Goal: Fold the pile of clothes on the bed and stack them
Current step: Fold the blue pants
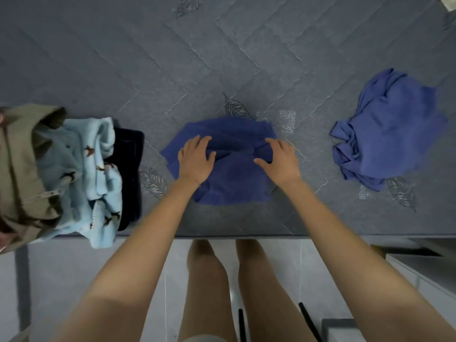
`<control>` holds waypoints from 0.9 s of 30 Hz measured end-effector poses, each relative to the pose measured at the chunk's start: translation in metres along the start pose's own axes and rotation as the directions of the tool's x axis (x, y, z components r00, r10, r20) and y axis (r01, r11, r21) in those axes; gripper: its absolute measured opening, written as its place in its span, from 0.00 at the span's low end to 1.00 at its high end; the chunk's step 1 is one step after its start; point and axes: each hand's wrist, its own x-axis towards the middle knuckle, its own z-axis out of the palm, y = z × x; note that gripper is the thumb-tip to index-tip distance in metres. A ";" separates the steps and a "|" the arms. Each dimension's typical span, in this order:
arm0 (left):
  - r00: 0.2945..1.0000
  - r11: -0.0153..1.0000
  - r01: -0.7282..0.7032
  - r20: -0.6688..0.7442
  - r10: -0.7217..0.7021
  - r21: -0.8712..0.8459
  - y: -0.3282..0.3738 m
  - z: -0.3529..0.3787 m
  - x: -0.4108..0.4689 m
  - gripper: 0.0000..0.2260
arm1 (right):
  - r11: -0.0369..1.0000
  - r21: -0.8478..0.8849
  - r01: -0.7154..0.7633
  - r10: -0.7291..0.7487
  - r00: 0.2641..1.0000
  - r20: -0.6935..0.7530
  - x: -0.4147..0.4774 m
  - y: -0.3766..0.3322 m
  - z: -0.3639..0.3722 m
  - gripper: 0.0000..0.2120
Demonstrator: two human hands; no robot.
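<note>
Partway through: our spread fingers [197, 143] press a half-folded dark blue terry cloth [234, 188]; right of them, a crumpled blue garment [394, 129] waits.

The light is soft and a bit blue, not very bright. It lies evenly over the bed [222, 58], with no hard glare. Small dark shadows sit right under the fingers [196, 141] on the blue cloth [232, 186]. Far to the left of the fingers, the pile of clothes [74, 174] looks smeared and fuzzy. Close to the fingers things look sharper. The arms [138, 243] look stretched long toward the bottom edge. The floor [74, 280] below the fingers is pale and brighter.
</note>
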 end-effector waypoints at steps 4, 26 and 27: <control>0.997 0.997 -0.053 0.056 0.050 0.050 0.010 0.025 0.025 0.25 | 0.983 0.104 -0.154 0.156 0.988 -0.015 0.033 0.021 0.014 0.36; 0.918 0.817 -0.331 0.039 0.395 -0.472 0.048 0.030 0.027 0.19 | 0.636 0.764 -0.111 0.186 0.982 -0.012 0.033 -0.030 0.019 0.13; 0.922 0.794 -0.280 0.079 0.379 -0.539 0.052 0.013 0.019 0.20 | 0.603 0.792 -0.093 0.162 0.987 -0.007 0.026 -0.045 0.008 0.13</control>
